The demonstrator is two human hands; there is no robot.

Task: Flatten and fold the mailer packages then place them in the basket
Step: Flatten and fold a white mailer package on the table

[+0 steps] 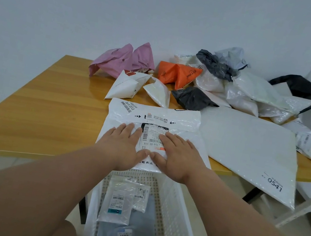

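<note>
The white mailer (156, 118) is pressed under both flat palms — left hand (123, 145), right hand (177, 156) — nothing gripped, apparently to expel air.

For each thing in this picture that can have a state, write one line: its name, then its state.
White mailer: flat on the table, top flap folded over.
Left hand: open, pressing the mailer.
Right hand: open, pressing the mailer.
Basket: holds flat mailers.
Large white mailer: flat, overhanging the table edge.
Orange mailer: crumpled, unfolded.
Pink mailer: crumpled, unfolded.
</note>
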